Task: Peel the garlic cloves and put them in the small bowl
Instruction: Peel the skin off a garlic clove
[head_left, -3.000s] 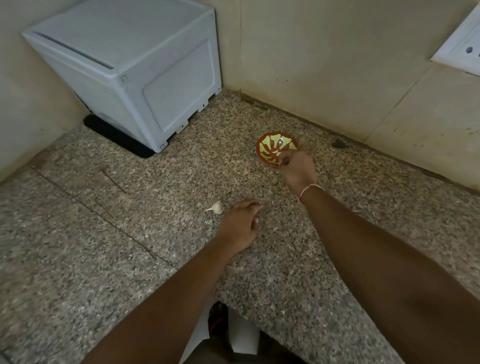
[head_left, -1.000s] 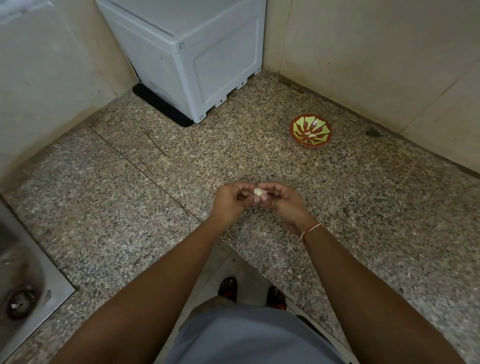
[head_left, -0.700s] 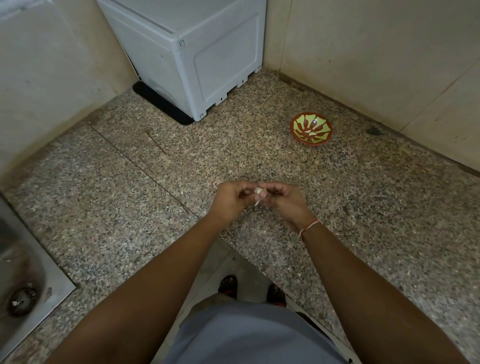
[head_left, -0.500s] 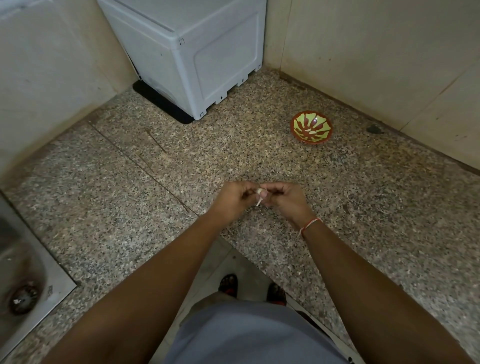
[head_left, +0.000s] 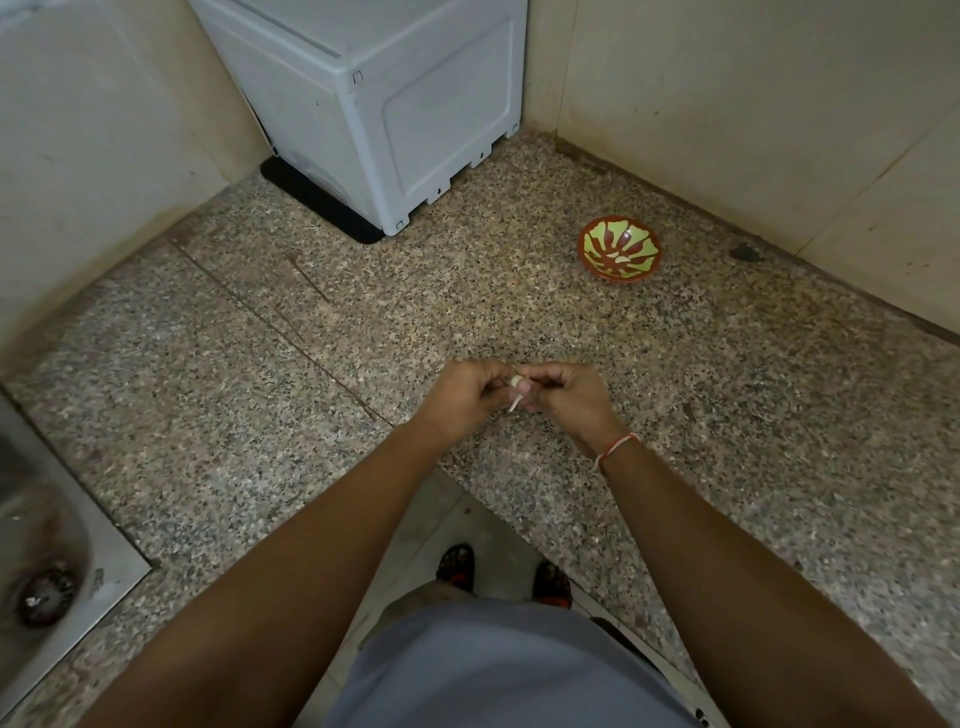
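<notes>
Garlic clove (head_left: 515, 383) is pinched between both hands over the near middle of the speckled tabletop (head_left: 727, 415), left hand (head_left: 465, 397) and right hand (head_left: 563, 396) both curled round it, with a thin strip of skin hanging down off it. Small bowl (head_left: 619, 256), red and green, sits well apart at the far right, near the wall. White box (head_left: 384, 98) at far left, sink (head_left: 47, 561) at near left.

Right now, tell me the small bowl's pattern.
The small bowl has yellow-green petal shapes on red-brown, seen from the head view.
</notes>
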